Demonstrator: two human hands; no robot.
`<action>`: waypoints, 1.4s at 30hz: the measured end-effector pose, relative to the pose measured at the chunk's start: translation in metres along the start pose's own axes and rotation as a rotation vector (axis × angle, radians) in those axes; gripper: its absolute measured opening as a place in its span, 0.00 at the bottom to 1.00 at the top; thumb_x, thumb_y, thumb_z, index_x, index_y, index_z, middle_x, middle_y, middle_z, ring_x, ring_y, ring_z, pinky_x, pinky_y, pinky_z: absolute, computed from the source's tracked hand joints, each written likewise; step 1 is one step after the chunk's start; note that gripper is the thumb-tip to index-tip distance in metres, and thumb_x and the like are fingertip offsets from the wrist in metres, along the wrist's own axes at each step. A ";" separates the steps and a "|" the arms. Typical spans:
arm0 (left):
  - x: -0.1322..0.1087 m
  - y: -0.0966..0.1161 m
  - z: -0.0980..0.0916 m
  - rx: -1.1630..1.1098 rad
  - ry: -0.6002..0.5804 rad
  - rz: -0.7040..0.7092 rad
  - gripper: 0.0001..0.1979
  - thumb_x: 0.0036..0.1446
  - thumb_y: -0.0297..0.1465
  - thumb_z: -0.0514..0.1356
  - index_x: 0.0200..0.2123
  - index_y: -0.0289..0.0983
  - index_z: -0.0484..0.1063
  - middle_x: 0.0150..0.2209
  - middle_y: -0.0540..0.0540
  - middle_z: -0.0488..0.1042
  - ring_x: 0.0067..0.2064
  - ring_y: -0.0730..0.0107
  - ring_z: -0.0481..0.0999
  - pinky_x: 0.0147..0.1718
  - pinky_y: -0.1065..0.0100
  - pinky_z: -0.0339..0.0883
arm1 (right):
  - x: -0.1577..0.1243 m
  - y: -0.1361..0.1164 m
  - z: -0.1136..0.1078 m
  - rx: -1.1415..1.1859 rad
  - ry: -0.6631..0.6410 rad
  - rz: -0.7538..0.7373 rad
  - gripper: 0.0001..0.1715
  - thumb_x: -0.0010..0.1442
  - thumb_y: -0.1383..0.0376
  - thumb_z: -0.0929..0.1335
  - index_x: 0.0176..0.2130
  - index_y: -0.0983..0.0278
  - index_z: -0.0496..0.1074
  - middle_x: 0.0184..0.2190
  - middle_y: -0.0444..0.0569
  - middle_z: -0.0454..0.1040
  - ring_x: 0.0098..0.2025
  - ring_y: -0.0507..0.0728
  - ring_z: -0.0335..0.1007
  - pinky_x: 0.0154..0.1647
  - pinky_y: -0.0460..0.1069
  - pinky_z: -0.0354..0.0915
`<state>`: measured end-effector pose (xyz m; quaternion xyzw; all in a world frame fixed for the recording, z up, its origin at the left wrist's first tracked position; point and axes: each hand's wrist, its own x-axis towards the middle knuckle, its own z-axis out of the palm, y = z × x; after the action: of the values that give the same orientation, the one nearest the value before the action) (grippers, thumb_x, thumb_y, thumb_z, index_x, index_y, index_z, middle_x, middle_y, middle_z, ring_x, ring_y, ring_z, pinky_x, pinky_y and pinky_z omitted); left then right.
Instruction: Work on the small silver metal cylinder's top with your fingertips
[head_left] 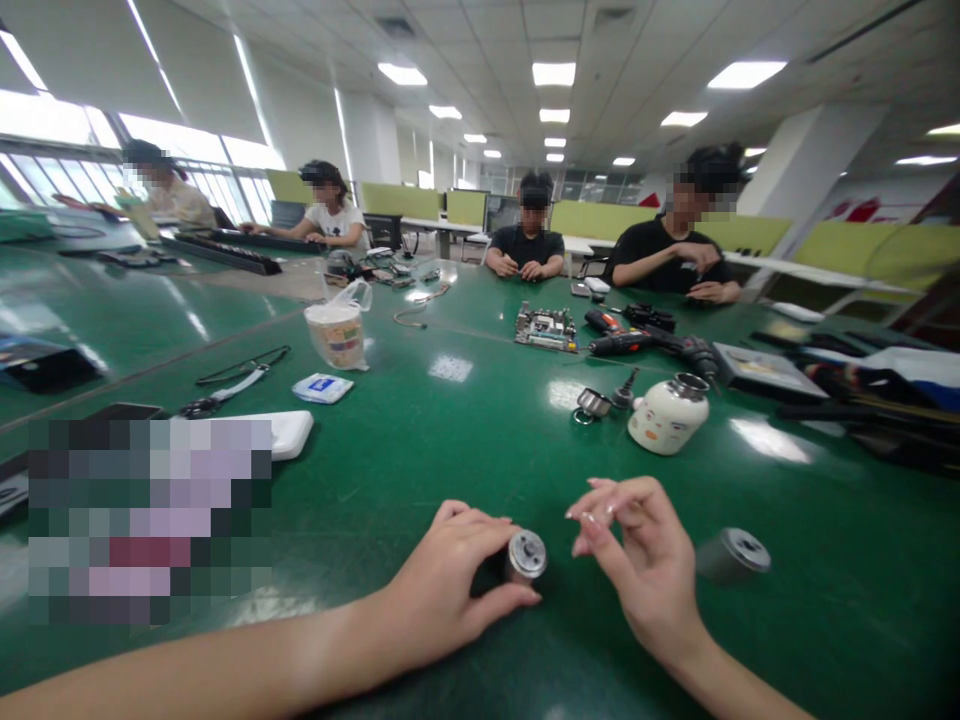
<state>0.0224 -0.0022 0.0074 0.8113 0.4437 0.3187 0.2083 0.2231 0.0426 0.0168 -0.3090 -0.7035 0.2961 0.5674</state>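
A small cylindrical metal motor [527, 556] stands upright on the green table, its round end face with holes turned up. My left hand [457, 565] curves around it from the left, fingers on its far side and thumb along its near side. To the right, my right hand [649, 550] is raised above the table with thumb and fingertips pinched together. Anything between those fingertips is too small to make out. Just right of that hand, a second metal motor [739, 553] of the same kind stands on the table, partly covered by the hand.
Beyond my hands stand a cream-coloured flask [669, 412], its metal lid [592, 404], a cordless drill [652, 338] and a circuit board [545, 327]. A bagged cup [337, 332] and a small packet [322, 388] lie left. Several people sit around the table.
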 end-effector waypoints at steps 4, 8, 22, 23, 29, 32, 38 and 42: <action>-0.001 0.000 0.001 -0.021 -0.010 0.000 0.13 0.60 0.37 0.65 0.47 0.40 0.73 0.43 0.47 0.80 0.44 0.61 0.76 0.46 0.61 0.57 | -0.002 -0.003 0.004 -0.046 -0.205 0.028 0.14 0.57 0.67 0.72 0.43 0.58 0.67 0.38 0.48 0.79 0.47 0.60 0.76 0.50 0.56 0.69; -0.001 -0.002 0.002 -0.024 -0.004 0.020 0.16 0.60 0.36 0.65 0.50 0.41 0.71 0.45 0.46 0.80 0.46 0.60 0.76 0.47 0.61 0.57 | -0.004 -0.005 0.009 -0.127 -0.246 -0.016 0.07 0.57 0.68 0.72 0.35 0.58 0.72 0.34 0.47 0.81 0.45 0.60 0.77 0.52 0.60 0.68; -0.001 -0.003 0.002 0.001 0.016 0.004 0.15 0.58 0.38 0.67 0.46 0.39 0.73 0.46 0.45 0.80 0.47 0.58 0.76 0.49 0.59 0.58 | 0.025 0.047 -0.020 -0.210 -0.187 0.242 0.12 0.55 0.59 0.74 0.27 0.61 0.72 0.32 0.52 0.83 0.45 0.67 0.80 0.47 0.63 0.72; 0.000 -0.003 0.002 0.000 0.017 0.006 0.15 0.58 0.38 0.67 0.46 0.39 0.73 0.46 0.45 0.79 0.47 0.58 0.76 0.49 0.59 0.58 | 0.023 0.042 -0.018 -0.189 -0.175 0.235 0.12 0.56 0.59 0.73 0.27 0.61 0.71 0.33 0.52 0.83 0.45 0.67 0.80 0.48 0.63 0.71; 0.000 -0.002 0.000 -0.014 -0.015 -0.009 0.13 0.59 0.38 0.66 0.46 0.40 0.73 0.44 0.46 0.80 0.45 0.59 0.76 0.48 0.60 0.58 | 0.010 -0.002 0.000 -0.101 -0.256 0.091 0.12 0.55 0.67 0.74 0.24 0.58 0.69 0.32 0.46 0.84 0.46 0.63 0.78 0.60 0.69 0.57; 0.000 -0.002 0.001 -0.022 -0.019 -0.011 0.13 0.59 0.37 0.65 0.47 0.41 0.73 0.44 0.47 0.80 0.46 0.59 0.75 0.48 0.60 0.57 | 0.004 -0.010 0.004 -0.145 -0.332 0.051 0.11 0.56 0.68 0.73 0.25 0.57 0.71 0.33 0.45 0.84 0.45 0.62 0.77 0.57 0.67 0.59; -0.001 -0.002 0.001 -0.030 -0.009 0.004 0.15 0.59 0.37 0.66 0.49 0.42 0.72 0.46 0.47 0.80 0.48 0.59 0.75 0.48 0.60 0.57 | 0.001 -0.007 0.005 -0.211 -0.198 -0.014 0.11 0.54 0.65 0.74 0.26 0.58 0.69 0.25 0.43 0.78 0.35 0.59 0.76 0.52 0.62 0.63; -0.001 0.000 0.000 -0.024 -0.008 0.004 0.15 0.59 0.37 0.66 0.48 0.41 0.73 0.46 0.47 0.79 0.47 0.60 0.76 0.48 0.60 0.57 | 0.003 -0.009 0.002 -0.109 -0.056 0.042 0.09 0.60 0.65 0.70 0.34 0.57 0.64 0.22 0.37 0.70 0.26 0.53 0.72 0.50 0.58 0.66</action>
<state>0.0222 -0.0028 0.0068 0.8108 0.4374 0.3213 0.2191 0.2196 0.0386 0.0251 -0.3458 -0.7274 0.2779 0.5235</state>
